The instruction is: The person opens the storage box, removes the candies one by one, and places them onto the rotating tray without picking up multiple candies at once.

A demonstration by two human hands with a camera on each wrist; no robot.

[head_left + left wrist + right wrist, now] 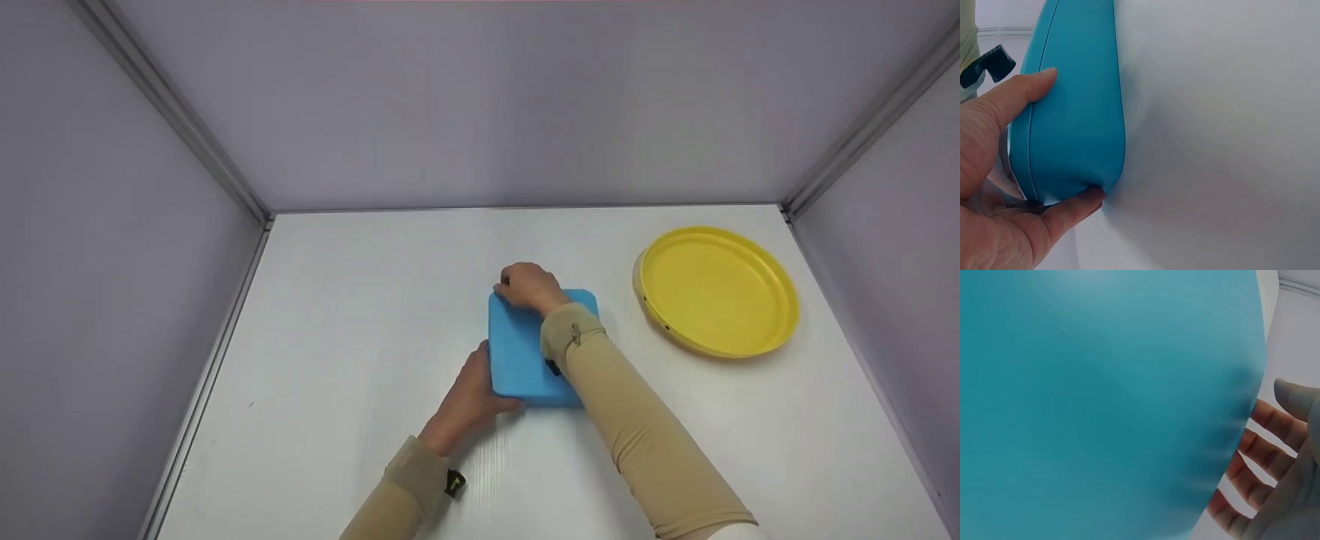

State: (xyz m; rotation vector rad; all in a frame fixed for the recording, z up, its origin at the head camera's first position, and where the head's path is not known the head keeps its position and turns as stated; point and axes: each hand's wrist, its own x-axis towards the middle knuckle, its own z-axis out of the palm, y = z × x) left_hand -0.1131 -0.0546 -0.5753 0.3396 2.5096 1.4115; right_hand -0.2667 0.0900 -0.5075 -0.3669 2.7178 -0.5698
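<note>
A light blue box with rounded corners lies on the white table, its top facing up. A thin seam near its upper edge shows in the left wrist view. My left hand grips its near left corner, thumb on the near side and fingers along the left side. Over the far left corner is my right hand. In the right wrist view its fingers curl over the box's edge, fingertips hidden behind it, with the thumb held apart. My right forearm covers the box's right part.
A round yellow shallow dish with a raised rim sits to the right of the box. Grey-white panels wall the table at the back and both sides, with metal rails at the corners.
</note>
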